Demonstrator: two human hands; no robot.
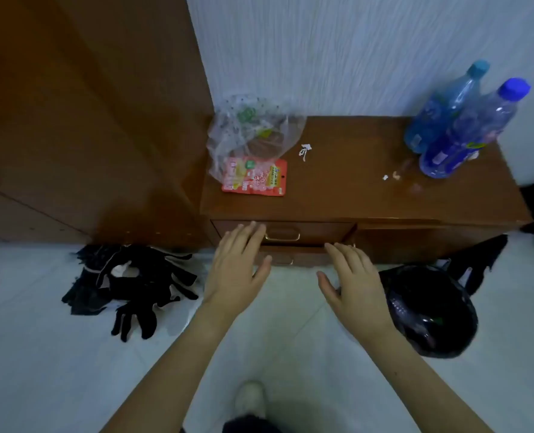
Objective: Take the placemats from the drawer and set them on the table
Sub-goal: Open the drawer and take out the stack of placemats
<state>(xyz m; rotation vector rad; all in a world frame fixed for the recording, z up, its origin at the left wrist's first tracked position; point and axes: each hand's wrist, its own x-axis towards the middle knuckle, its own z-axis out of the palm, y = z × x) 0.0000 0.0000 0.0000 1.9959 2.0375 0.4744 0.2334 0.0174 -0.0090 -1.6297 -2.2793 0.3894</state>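
A low brown wooden table (353,195) with drawers stands against the wall. Its upper drawer (315,232) has a brass handle (283,237) and looks closed; a lower drawer (294,254) sits beneath it. My left hand (237,267) is stretched out with straight fingers, the fingertips just left of the brass handle. My right hand (353,279) is also flat and empty, its fingertips near the lower drawer's right end. No placemats are visible.
On the tabletop lie a clear plastic bag (253,132), a red snack packet (254,176), paper scraps and two blue bottles (459,126). Black gloves and cloth (134,285) lie on the floor at left, a black plastic bag (428,310) at right.
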